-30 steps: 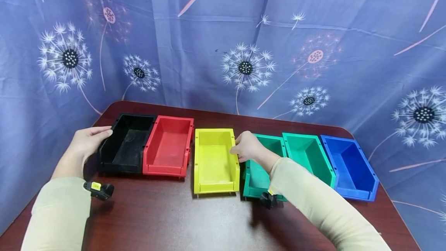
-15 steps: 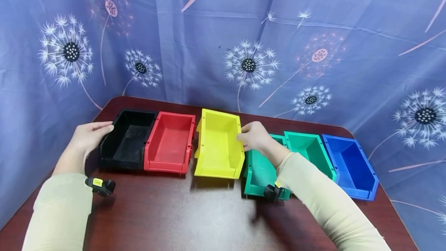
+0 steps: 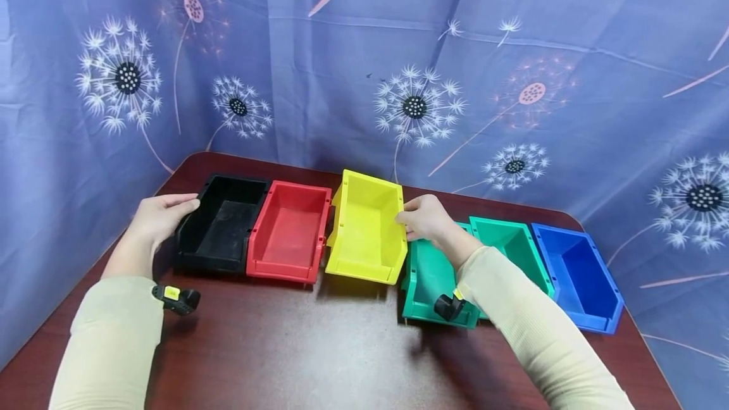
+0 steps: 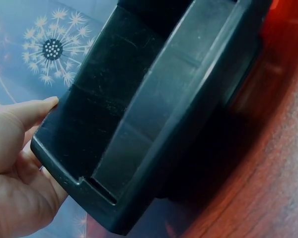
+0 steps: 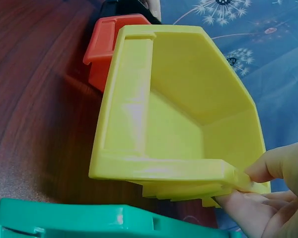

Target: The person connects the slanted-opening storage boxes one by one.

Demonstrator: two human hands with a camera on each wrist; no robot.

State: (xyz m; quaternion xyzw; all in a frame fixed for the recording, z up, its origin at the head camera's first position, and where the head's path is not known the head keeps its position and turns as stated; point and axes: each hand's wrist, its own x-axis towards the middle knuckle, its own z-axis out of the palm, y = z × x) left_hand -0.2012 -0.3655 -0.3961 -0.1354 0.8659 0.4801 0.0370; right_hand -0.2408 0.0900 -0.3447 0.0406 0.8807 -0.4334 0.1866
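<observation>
My left hand pinches the left wall of a black storage bin, thumb over the rim and fingers outside, as the left wrist view also shows. A red bin stands right beside the black one. My right hand holds a yellow bin by its right wall, thumb inside and fingers underneath the rim. The yellow bin hangs above the table with its shadow below, close to the red bin's right side. All three bins look bare inside.
Right of the yellow bin stand a green bin, partly under my right forearm, a second green bin and a blue bin. The dark red wooden table ends at a blue dandelion-print curtain.
My right hand has raised the yellow bin off the table and moved it back and toward the red bin, tilting it. The left hand keeps its hold on the black bin.
</observation>
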